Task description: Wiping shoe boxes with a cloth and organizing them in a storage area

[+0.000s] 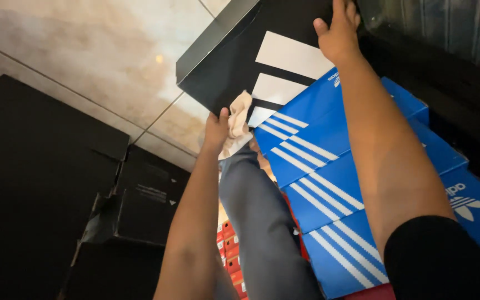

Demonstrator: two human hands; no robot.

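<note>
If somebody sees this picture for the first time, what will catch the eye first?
First, the black box with white stripes at the top centre, held up by both hands: the left hand at its lower edge, pressing a pale cloth against it, and the right hand at its upper edge. Next, the stack of blue striped boxes slanting down the right side.

Black box lid (240, 61) runs off the frame at 12 o'clock, so its far end isn't visible; the right hand (339, 30) on it is clipped there too, fingertips out of view. Left hand (216, 130) has its fingers hidden behind a cream cloth (239, 119) and the lid's near edge, grip can't be read. Blue striped boxes (329, 183) are partly covered by the right forearm and cut off at 4 o'clock; small red boxes (230, 250) at 6 o'clock are too small to make out.
</note>
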